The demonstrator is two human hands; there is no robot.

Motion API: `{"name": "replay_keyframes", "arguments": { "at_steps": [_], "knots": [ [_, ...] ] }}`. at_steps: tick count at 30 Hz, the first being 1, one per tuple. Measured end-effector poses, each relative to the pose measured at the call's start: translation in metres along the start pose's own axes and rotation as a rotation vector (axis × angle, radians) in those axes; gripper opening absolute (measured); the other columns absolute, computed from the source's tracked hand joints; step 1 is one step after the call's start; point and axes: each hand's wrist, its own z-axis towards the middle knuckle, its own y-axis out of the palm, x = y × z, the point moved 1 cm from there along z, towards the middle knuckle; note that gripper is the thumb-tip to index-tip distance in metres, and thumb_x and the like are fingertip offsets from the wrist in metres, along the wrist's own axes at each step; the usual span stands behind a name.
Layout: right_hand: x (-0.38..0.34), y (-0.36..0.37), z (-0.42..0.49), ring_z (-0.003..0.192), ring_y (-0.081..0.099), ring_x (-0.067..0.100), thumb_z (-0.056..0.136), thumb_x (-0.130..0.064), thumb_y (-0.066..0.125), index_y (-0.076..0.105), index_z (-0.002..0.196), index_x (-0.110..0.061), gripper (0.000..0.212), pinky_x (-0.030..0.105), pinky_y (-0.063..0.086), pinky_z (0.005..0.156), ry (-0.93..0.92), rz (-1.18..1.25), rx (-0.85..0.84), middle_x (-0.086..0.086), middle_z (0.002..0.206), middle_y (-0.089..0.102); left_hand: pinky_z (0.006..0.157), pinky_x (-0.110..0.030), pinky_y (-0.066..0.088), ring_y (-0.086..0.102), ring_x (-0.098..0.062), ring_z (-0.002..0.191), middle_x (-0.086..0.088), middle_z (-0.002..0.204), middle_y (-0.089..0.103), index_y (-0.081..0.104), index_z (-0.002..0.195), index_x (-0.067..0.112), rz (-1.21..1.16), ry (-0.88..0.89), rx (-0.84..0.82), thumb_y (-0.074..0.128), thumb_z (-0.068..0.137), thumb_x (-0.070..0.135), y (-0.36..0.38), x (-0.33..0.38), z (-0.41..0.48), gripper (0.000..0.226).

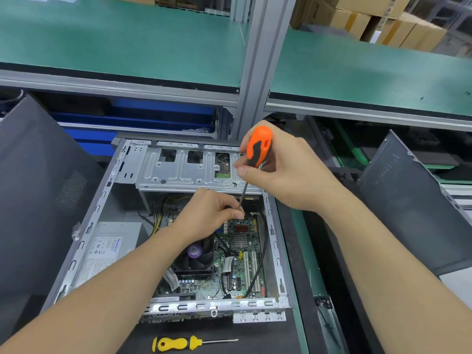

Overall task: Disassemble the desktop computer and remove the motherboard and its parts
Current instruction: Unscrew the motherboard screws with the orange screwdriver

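Note:
An open desktop case (97, 208) lies flat in front of me. Inside it sits the green motherboard (240, 254) with a black CPU fan (195, 259), and a grey power supply (107, 249) fills the left side. My right hand (286, 172) grips an orange-and-black screwdriver (258, 146) above the drive cage (189, 167). Its shaft points down to the board's upper edge. My left hand (212, 213) reaches into the case and pinches the shaft near its tip; the tip is hidden by the fingers.
A yellow screwdriver (184, 343) lies on the black mat in front of the case. A dark side panel (38, 200) leans at the left, another grey panel (411, 200) at the right. A green shelf (127, 42) and an aluminium post (258, 60) stand behind.

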Motion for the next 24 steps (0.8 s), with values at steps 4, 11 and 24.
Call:
{"name": "replay_keyframes", "arguments": {
  "at_steps": [4, 11, 24],
  "knots": [
    [-0.022, -0.006, 0.004, 0.061, 0.053, 0.018, 0.093, -0.07, 0.051, 0.044, 0.072, -0.025, 0.051, 0.035, 0.038, 0.05, 0.015, -0.455, 0.314, -0.003, 0.06, 0.053, 0.071, -0.042, 0.056, 0.069, -0.027, 0.068, -0.004, 0.078, 0.078, 0.073, 0.078, 0.038, 0.019, -0.003, 0.018, 0.077, 0.091, 0.038, 0.002, 0.001, 0.0, 0.013],
    [-0.041, -0.025, 0.018, 0.069, 0.047, 0.003, 0.098, -0.055, 0.058, 0.049, 0.084, -0.031, 0.029, 0.028, 0.034, 0.056, -0.006, -0.475, -0.064, -0.011, 0.07, 0.052, 0.048, -0.018, 0.028, 0.036, -0.01, 0.046, 0.01, 0.043, 0.039, 0.067, 0.068, 0.041, -0.028, 0.008, 0.077, 0.081, 0.086, 0.04, 0.001, -0.001, -0.001, 0.023],
    [-0.051, -0.025, 0.026, 0.069, 0.053, 0.003, 0.094, -0.035, 0.061, 0.073, 0.105, -0.031, 0.017, 0.03, 0.047, 0.072, -0.164, -0.526, -0.196, -0.012, 0.073, 0.062, 0.055, -0.026, 0.025, 0.022, -0.01, 0.051, 0.009, 0.055, 0.023, 0.072, 0.111, 0.047, -0.219, 0.014, 0.015, 0.078, 0.089, 0.044, -0.026, 0.015, -0.004, 0.023]
  ]
}}
